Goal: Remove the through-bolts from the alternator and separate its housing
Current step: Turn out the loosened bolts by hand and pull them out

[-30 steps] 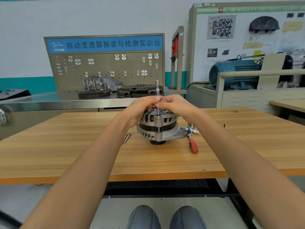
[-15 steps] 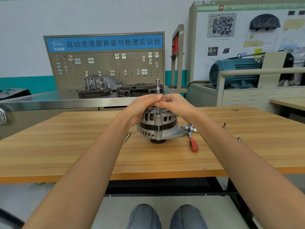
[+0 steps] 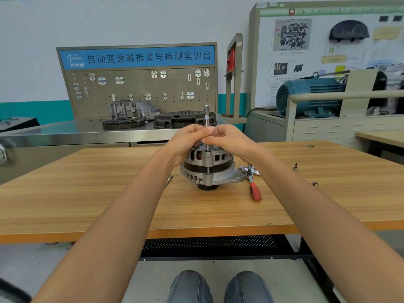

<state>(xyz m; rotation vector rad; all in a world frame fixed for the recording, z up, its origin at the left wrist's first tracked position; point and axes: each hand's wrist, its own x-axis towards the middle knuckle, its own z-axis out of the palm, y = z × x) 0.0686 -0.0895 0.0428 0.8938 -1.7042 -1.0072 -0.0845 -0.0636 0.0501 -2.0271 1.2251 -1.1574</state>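
Head view: alternator (image 3: 208,169) is standing at tabletop (image 3: 109,193) centre, housing halves not yet parted. Left hand (image 3: 185,142) and right hand (image 3: 229,141) are together, both pinching an upright extension bar (image 3: 206,115) on the 6 o'clock through-bolt (image 3: 207,169). Ratchet (image 3: 253,184) is lying at 3 o'clock. Judgement: early-to-mid stage.

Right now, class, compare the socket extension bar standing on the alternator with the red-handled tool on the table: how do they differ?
1. The extension bar stands upright on the alternator; the red-handled tool lies flat on the table.
2. Both hands, the left hand and the right hand, pinch the extension bar; nothing holds the red-handled tool.
3. The extension bar is bare metal throughout; the red-handled tool has a red handle.
Both have shiny metal working ends.
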